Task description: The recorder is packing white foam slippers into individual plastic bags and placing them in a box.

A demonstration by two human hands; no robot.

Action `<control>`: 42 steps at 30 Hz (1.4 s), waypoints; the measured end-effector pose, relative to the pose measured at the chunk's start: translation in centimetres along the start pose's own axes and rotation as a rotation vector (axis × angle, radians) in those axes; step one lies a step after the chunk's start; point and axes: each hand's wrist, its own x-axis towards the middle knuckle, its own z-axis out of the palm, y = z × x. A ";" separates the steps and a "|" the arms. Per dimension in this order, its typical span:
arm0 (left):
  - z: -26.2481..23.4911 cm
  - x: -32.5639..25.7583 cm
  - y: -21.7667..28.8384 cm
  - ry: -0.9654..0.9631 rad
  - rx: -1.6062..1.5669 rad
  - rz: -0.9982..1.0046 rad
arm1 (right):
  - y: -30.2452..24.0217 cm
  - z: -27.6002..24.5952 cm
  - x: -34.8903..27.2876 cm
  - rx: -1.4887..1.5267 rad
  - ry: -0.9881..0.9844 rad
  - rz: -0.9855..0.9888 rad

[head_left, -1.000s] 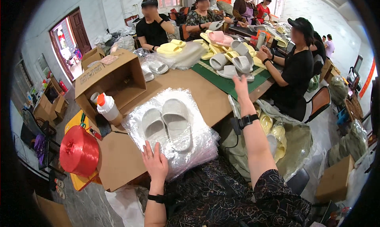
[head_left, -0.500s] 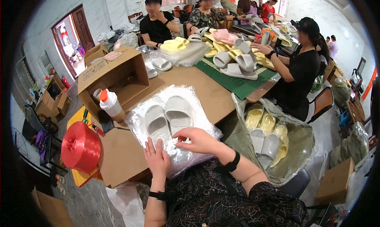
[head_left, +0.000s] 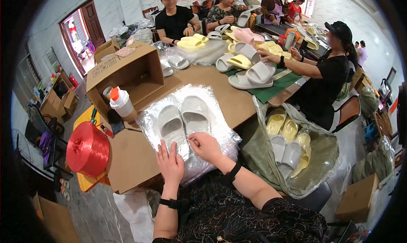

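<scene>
A pair of pale grey slippers [head_left: 183,118] lies side by side on a stack of clear plastic bags [head_left: 188,128] on the brown table [head_left: 229,94]. My left hand [head_left: 169,161] rests flat, fingers apart, on the near edge of the plastic just below the left slipper. My right hand [head_left: 206,146] sits beside it on the plastic below the right slipper, fingers curled and pinching at the film. Whether the film is actually gripped is hard to tell.
An open cardboard box [head_left: 127,75] and a white bottle with an orange cap [head_left: 121,103] stand at left. A red twine spool [head_left: 87,149] sits at the table's left corner. A sack of yellow and grey slippers [head_left: 290,145] hangs at right. Several people work across the table among piled slippers [head_left: 250,67].
My right arm has come back from reaching far across the table and its hand now rests on the plastic below the slippers. The left hand has stayed in place.
</scene>
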 end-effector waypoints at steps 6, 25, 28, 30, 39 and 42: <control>-0.1 0.0 0.1 0.009 -0.002 0.002 | -0.2 -0.1 0.0 -0.027 -0.002 -0.010; 0.3 -0.3 -0.1 0.012 -0.031 -0.027 | -1.0 0.2 -2.5 -0.353 -0.273 -0.205; 0.3 -0.4 -0.1 0.041 -0.028 -0.010 | 2.6 -2.3 -2.2 -0.407 -0.160 -0.183; 0.2 -0.3 0.0 0.038 -0.047 -0.019 | 3.9 -3.6 -1.8 -0.397 -0.126 -0.190; -0.2 0.5 -0.9 0.059 -0.231 -0.116 | -2.1 -1.0 2.0 -0.210 -0.013 -0.097; -0.4 0.3 -1.6 0.010 -0.231 -0.151 | -1.5 2.5 3.8 -0.363 -0.069 -0.007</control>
